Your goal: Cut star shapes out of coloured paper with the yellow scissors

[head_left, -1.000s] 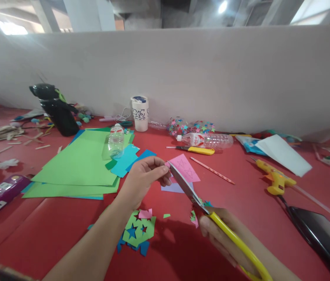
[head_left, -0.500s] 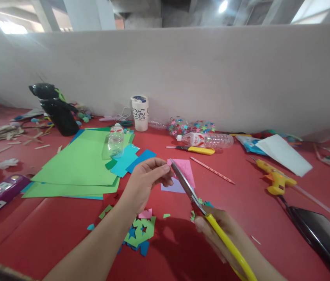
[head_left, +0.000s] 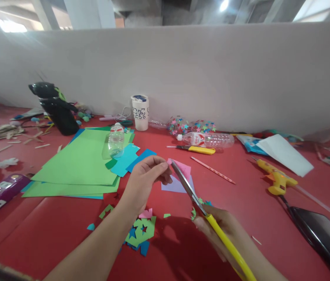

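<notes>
Two hands on my feed: left hand [head_left: 145, 177] pinching pink paper [head_left: 184, 168], partly overlapping the purple sheet [head_left: 170, 186]; right hand [head_left: 231, 225] gripping yellow-handled scissors [head_left: 222, 237], blades at the pink paper.

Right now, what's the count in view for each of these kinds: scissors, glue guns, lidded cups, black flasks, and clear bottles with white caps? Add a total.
Scissors: 1
Glue gun: 1
Lidded cup: 1
Black flask: 1
Clear bottles with white caps: 2 (upper bottle lying down; lower bottle by the green paper)
Total: 6
</notes>
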### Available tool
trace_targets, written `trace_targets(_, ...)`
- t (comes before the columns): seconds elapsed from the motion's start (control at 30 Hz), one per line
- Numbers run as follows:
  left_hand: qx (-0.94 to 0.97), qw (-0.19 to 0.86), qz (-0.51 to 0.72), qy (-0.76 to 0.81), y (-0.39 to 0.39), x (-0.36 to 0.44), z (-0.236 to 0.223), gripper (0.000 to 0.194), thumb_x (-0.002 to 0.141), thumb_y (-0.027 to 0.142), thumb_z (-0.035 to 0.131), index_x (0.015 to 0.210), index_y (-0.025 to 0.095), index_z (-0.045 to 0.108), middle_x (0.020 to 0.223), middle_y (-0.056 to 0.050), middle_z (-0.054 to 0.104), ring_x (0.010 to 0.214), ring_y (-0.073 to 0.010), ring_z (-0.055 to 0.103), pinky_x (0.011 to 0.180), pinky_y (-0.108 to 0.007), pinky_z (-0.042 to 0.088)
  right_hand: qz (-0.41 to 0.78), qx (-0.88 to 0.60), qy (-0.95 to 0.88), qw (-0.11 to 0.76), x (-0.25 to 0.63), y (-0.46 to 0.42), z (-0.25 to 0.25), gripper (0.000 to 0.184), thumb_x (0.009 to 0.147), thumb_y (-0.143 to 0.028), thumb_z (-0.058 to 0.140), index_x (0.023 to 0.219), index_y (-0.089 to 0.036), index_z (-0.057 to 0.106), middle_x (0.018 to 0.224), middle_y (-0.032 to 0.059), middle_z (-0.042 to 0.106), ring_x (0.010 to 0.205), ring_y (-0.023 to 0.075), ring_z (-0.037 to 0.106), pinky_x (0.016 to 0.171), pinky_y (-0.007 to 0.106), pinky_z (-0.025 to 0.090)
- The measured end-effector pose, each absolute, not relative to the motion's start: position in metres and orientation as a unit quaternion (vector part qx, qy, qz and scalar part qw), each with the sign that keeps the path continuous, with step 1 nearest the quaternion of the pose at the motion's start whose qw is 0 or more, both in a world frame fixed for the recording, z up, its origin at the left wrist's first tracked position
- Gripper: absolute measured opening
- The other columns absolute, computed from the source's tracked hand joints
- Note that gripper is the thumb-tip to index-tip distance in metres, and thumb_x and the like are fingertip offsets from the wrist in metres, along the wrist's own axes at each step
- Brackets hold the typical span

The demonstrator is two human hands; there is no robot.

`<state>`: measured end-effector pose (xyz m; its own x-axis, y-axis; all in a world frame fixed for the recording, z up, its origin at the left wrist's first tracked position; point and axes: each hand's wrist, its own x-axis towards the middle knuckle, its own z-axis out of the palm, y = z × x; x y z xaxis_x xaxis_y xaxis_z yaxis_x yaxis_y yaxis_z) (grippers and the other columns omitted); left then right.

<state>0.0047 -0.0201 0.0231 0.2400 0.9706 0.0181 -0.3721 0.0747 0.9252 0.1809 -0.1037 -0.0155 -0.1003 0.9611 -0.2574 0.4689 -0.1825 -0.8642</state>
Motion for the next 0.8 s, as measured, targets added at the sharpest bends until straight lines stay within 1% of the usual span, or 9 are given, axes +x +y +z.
trace_targets(0.13, 0.41, 0.695, 0.504, 0.309, -0.02, 0.006, 0.021, 0.009, 0.073, 0.021, 0.066, 0.068, 0.016, 0.061, 0.061, 0.002, 0.062, 0.053, -0.0075, 0.055, 0.055, -0.021, 0.041, 0.445, -0.616, -0.587, 0.277, 0.179, -0.104, -0.019, 0.043, 0.077, -0.061, 0.054, 0.065, -0.023, 0.038, 0.05, -0.0099, 0.027, 0.033, 0.0063, 0.029, 0.03, 0.019, 0.024)
trace_targets(0.27, 0.369, 0.717, 0.514, 0.293, -0.019, 0.006, 0.017, 0.006, 0.072, 0.018, 0.066, 0.069, 0.017, 0.061, 0.062, 0.002, 0.063, 0.055, -0.0075, 0.056, 0.057, -0.02, 0.042, 0.418, -0.617, -0.598, 0.296, 0.178, -0.103, -0.023, 0.043, 0.076, -0.064, 0.051, 0.065, -0.023, 0.042, 0.052, -0.0095, 0.025, 0.035, 0.0069, 0.025, 0.03, 0.02, 0.022)
trace_targets(0.37, 0.392, 0.692, 0.525, 0.305, -0.018, 0.004, 0.019, 0.006, 0.073, 0.019, 0.065, 0.068, 0.017, 0.061, 0.06, 0.002, 0.062, 0.054, -0.0079, 0.055, 0.056, -0.021, 0.042, 0.44, -0.602, -0.604, 0.28, 0.181, -0.104, -0.022, 0.044, 0.079, -0.063, 0.048, 0.063, -0.024, 0.039, 0.049, -0.0098, 0.027, 0.032, 0.0067, 0.026, 0.031, 0.021, 0.019)
trace_targets(0.47, 0.449, 0.635, 0.53, 0.339, -0.018, 0.001, 0.023, 0.007, 0.073, 0.019, 0.064, 0.066, 0.017, 0.062, 0.056, 0.003, 0.06, 0.052, -0.0078, 0.054, 0.055, -0.021, 0.041, 0.481, -0.58, -0.6, 0.269, 0.186, -0.106, -0.014, 0.047, 0.081, -0.068, 0.041, 0.066, -0.024, 0.038, 0.042, -0.0112, 0.027, 0.031, 0.0073, 0.026, 0.033, 0.022, 0.017)
trace_targets(0.53, 0.476, 0.607, 0.525, 0.359, -0.016, -0.001, 0.026, 0.008, 0.071, 0.019, 0.065, 0.064, 0.016, 0.062, 0.054, 0.003, 0.058, 0.051, -0.0069, 0.052, 0.053, -0.02, 0.04, 0.485, -0.577, -0.601, 0.266, 0.189, -0.106, -0.008, 0.052, 0.078, -0.075, 0.039, 0.067, -0.023, 0.039, 0.045, -0.0103, 0.029, 0.034, 0.0073, 0.027, 0.034, 0.021, 0.019)
trace_targets(0.63, 0.495, 0.592, 0.509, 0.38, -0.014, -0.006, 0.028, 0.009, 0.069, 0.02, 0.068, 0.063, 0.016, 0.063, 0.053, 0.005, 0.055, 0.047, -0.0046, 0.046, 0.048, -0.018, 0.036, 0.472, -0.584, -0.61, 0.253, 0.19, -0.107, -0.002, 0.057, 0.073, -0.079, 0.039, 0.066, -0.022, 0.039, 0.055, -0.0083, 0.032, 0.039, 0.007, 0.028, 0.035, 0.021, 0.024)
trace_targets(0.7, 0.512, 0.586, 0.494, 0.387, -0.012, -0.01, 0.028, 0.009, 0.068, 0.02, 0.069, 0.062, 0.016, 0.062, 0.052, 0.006, 0.053, 0.046, -0.0037, 0.043, 0.046, -0.017, 0.035, 0.468, -0.579, -0.621, 0.245, 0.19, -0.107, 0.001, 0.058, 0.073, -0.079, 0.038, 0.066, -0.022, 0.04, 0.056, -0.0079, 0.032, 0.04, 0.0072, 0.029, 0.036, 0.021, 0.025)
trace_targets(0.8, 0.53, 0.584, 0.477, 0.388, -0.01, -0.013, 0.028, 0.009, 0.069, 0.021, 0.069, 0.063, 0.017, 0.063, 0.052, 0.006, 0.054, 0.046, -0.0033, 0.044, 0.046, -0.016, 0.035, 0.475, -0.571, -0.627, 0.235, 0.19, -0.107, 0.002, 0.056, 0.076, -0.078, 0.037, 0.066, -0.022, 0.039, 0.054, -0.0082, 0.031, 0.041, 0.0074, 0.029, 0.037, 0.021, 0.024)
